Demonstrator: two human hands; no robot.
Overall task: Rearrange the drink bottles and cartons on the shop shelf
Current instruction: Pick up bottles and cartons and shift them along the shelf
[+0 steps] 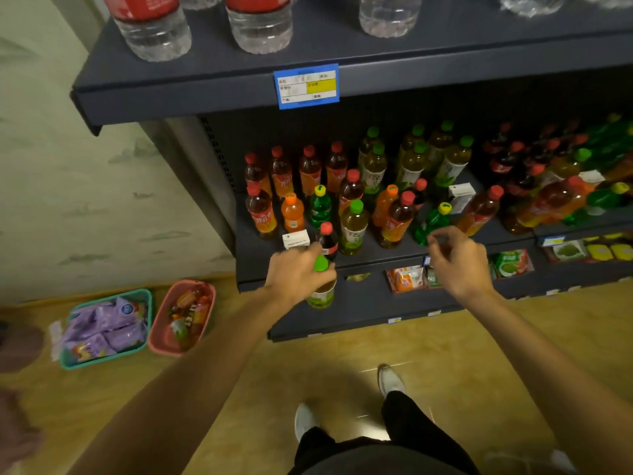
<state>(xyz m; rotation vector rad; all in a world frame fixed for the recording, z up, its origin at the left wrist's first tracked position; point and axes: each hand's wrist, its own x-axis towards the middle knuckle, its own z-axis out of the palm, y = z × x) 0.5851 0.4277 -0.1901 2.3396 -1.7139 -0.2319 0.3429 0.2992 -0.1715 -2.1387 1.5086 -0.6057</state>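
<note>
Crowded shelf [376, 258]: your left hand [294, 269] grips a green-capped bottle [321, 289]; your right hand [457, 255], loosely curled and empty, could topple the green soda bottle [432, 222].

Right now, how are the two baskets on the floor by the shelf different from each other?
The teal basket stands left of the pink basket, farther from the shelf. The teal basket is piled with purple packets; the pink basket holds mostly orange and red items too blurred to identify. The teal basket appears wider, the pink basket narrower. Both rest on the wooden floor, close together, and neither hand reaches for them.
</note>
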